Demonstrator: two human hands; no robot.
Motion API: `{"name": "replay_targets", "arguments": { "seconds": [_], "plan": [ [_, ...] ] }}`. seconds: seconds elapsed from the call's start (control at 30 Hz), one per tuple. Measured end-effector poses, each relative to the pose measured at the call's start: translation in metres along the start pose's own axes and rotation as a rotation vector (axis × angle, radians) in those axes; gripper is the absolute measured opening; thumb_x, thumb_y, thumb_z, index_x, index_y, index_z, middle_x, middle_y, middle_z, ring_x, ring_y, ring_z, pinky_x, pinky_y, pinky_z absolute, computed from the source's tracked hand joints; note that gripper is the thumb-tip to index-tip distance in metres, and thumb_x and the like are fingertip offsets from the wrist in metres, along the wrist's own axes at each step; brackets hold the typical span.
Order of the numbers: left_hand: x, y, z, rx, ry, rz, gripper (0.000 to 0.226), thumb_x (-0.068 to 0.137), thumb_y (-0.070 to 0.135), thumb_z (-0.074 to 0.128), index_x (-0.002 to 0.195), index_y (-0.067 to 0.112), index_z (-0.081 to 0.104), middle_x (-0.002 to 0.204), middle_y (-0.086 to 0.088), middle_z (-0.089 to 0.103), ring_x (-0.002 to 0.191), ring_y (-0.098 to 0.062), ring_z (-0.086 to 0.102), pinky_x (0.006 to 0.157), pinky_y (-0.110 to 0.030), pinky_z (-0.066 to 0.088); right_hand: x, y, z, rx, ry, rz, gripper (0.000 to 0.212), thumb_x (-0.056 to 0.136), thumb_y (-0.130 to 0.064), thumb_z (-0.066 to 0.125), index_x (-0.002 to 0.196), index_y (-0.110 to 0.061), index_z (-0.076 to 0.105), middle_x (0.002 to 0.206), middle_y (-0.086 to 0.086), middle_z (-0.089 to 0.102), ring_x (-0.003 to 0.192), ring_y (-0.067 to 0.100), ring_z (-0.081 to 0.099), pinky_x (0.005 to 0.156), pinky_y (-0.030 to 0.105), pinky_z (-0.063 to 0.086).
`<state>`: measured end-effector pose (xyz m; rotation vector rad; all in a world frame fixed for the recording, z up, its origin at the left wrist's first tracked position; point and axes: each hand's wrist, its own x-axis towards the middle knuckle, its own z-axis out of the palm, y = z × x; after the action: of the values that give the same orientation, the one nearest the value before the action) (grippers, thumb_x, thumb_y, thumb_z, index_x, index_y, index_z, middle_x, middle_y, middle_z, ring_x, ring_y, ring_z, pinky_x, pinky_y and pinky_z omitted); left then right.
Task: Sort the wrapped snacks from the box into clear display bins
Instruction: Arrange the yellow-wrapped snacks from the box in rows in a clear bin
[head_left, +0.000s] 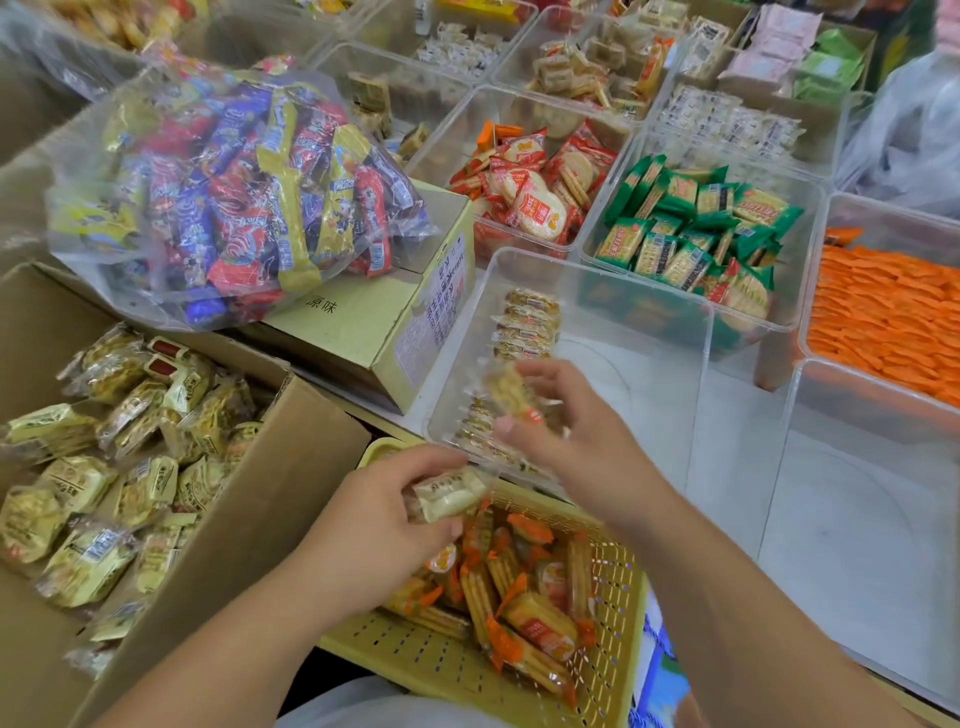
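A cardboard box (249, 499) at the lower left holds several pale yellow wrapped snacks (98, 499). My left hand (384, 519) is closed on one such wrapped snack (449, 496) above a yellow basket. My right hand (566, 421) holds another wrapped snack (511, 395), blurred, over the near end of a clear display bin (644, 343). A row of the same snacks (527, 325) stands along that bin's left wall.
The yellow perforated basket (447, 670) in front of me holds orange-wrapped crackers. A clear bag of colourful bars (234, 192) lies on a closed carton (374, 322). More clear bins hold red (530, 192), green (696, 228) and orange (883, 317) packs. An empty-looking bin (857, 519) sits at right.
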<state>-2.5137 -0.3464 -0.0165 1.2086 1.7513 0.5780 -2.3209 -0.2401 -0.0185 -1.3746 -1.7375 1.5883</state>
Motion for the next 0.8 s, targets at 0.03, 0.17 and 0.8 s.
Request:
{"name": "replay_targets", "arguments": {
  "seconds": [0.03,0.17,0.8],
  "plan": [
    [0.001,-0.002,-0.001,-0.12,0.019,-0.08,0.056,0.084,0.016,0.084,0.107,0.064,0.066,0.118,0.022,0.068,0.085,0.003,0.07,0.086,-0.024,0.059,0.01,0.009,-0.012,0.006,0.02,0.043,0.053,0.068,-0.065,0.075,0.115,-0.055,0.052,0.124,-0.021,0.06,0.102,0.003,0.066,0.083,0.032,0.056],
    [0.001,-0.008,-0.006,-0.736,0.101,-0.364,0.037,0.09,0.009,0.074,0.122,0.027,0.071,0.115,-0.02,0.073,0.075,-0.036,0.076,0.055,-0.039,0.063,0.054,0.061,-0.055,-0.163,0.083,0.219,0.048,0.076,-0.051,0.084,0.112,-0.036,0.056,0.125,-0.004,0.057,0.091,0.016,0.064,0.071,0.033,0.049],
    [0.003,-0.016,-0.01,-1.144,0.144,-0.392,0.046,0.086,0.025,0.068,0.126,0.004,0.065,0.107,-0.027,0.073,0.068,-0.035,0.073,0.039,-0.028,0.055,0.101,0.12,-0.034,-0.8,-0.388,0.366,0.052,0.103,-0.042,0.044,0.153,-0.03,0.038,0.157,0.007,0.043,0.139,0.033,0.041,0.113,0.044,0.034]
  ]
}}
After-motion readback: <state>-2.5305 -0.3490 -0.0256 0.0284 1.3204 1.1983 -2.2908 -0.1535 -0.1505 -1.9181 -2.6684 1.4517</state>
